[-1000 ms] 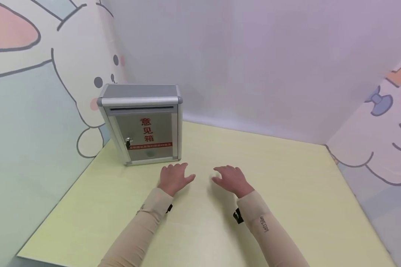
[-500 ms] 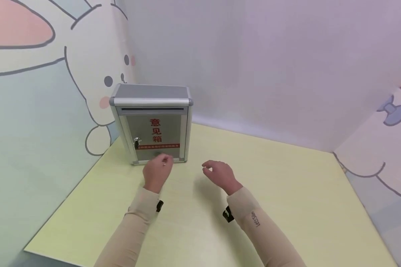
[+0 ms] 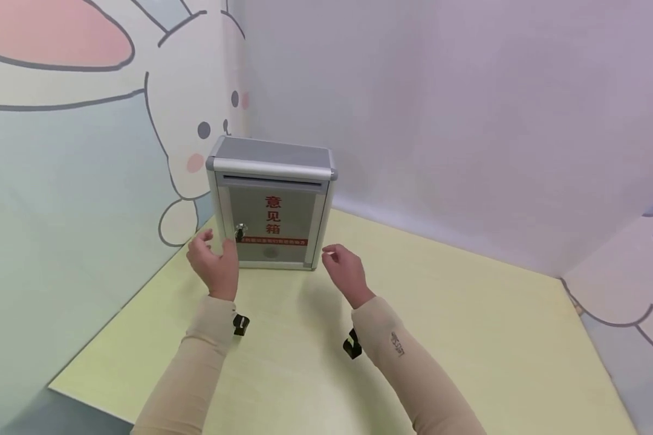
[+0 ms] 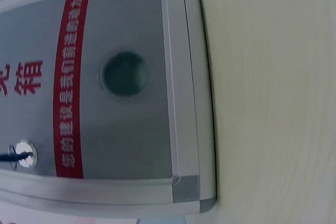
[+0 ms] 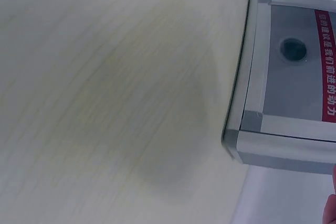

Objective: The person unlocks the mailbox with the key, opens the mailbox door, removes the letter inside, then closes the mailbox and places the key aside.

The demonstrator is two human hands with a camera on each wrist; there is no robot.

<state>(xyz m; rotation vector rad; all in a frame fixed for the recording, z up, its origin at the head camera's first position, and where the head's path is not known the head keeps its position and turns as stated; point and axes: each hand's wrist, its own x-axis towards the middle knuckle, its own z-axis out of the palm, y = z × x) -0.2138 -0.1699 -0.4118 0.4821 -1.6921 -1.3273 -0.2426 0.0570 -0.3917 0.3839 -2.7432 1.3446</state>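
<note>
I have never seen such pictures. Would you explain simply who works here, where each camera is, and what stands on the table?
There is no machine, just a human left hand and right hand, both bare. The widest picture comes from a camera on the head; the other two come from the wrists, where the box looks turned sideways. On the pale yellow table stands this grey box with a slot, red writing and a lock. The hands are near its two sides, apparently holding nothing.
</note>
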